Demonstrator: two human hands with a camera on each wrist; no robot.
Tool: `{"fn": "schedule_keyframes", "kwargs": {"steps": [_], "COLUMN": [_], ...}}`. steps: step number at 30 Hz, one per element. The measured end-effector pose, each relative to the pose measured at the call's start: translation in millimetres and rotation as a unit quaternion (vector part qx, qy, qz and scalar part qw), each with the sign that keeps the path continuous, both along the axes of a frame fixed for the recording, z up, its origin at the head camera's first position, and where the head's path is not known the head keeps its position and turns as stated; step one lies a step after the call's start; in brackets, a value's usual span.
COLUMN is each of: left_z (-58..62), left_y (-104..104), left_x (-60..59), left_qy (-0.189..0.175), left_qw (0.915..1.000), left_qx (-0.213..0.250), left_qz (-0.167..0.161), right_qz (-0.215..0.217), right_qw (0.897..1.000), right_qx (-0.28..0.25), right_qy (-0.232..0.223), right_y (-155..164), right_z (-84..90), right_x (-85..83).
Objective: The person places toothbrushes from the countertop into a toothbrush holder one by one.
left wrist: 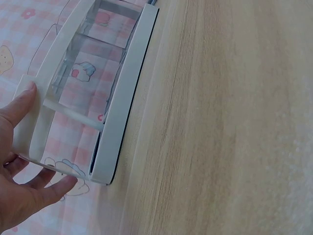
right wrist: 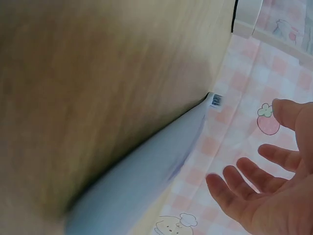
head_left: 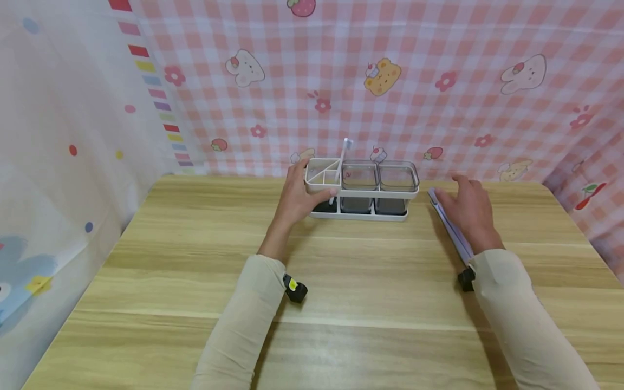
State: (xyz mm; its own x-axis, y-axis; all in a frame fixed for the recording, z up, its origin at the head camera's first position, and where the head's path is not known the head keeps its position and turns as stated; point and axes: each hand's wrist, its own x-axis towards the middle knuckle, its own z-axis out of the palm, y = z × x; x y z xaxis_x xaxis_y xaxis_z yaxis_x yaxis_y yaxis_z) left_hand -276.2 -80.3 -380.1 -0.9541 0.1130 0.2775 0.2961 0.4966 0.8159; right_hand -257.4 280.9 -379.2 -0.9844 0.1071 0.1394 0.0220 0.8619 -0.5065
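Observation:
A white organiser rack (head_left: 363,192) stands at the back middle of the wooden table (head_left: 370,292). It carries two clear cups (head_left: 359,176) and a white toothbrush (head_left: 343,157) upright in its left compartment. My left hand (head_left: 296,196) grips the rack's left end, thumb on the front rim and fingers behind. In the left wrist view my left hand (left wrist: 19,186) wraps that end of the rack (left wrist: 127,83). A long pale lavender package (head_left: 457,238) lies flat to the right. My right hand (head_left: 470,211) hovers just over it, and the right wrist view shows this hand (right wrist: 264,196) with fingers spread beside the package (right wrist: 146,176).
Pink checked cloth with cartoon prints (head_left: 390,81) hangs close behind the table, and a white dotted cloth (head_left: 58,135) closes the left side. The table's right back corner (head_left: 546,187) is rounded.

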Motion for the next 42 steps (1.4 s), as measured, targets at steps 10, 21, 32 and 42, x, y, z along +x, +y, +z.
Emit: {"fn": "schedule_keyframes", "kwargs": {"steps": [10,21,32,42], "left_z": [-1.4,-0.9,-1.1,-2.4], "left_y": [0.2,-0.2,-0.1,-0.7], "left_x": [0.2,0.3,1.0,0.1], "left_qy": [0.009,0.005,0.0,0.002], "left_qw": [0.9999,1.0,1.0,1.0], "left_qx": [-0.004,0.001,0.004,0.005], "left_qz": [-0.002,-0.002,-0.002,-0.006], "right_qz": [0.007,0.01,0.016,0.029], "right_qw": [0.998,0.99,0.988,0.984], "right_qx": [-0.004,-0.047,-0.03,-0.047], "right_qy": [-0.06,-0.134,-0.154,-0.168], "right_y": [6.8,16.6,20.5,22.9], "right_z": [-3.7,-6.6,-6.2,-7.7], "right_x": [-2.3,-2.0,-1.3,-2.6]}}
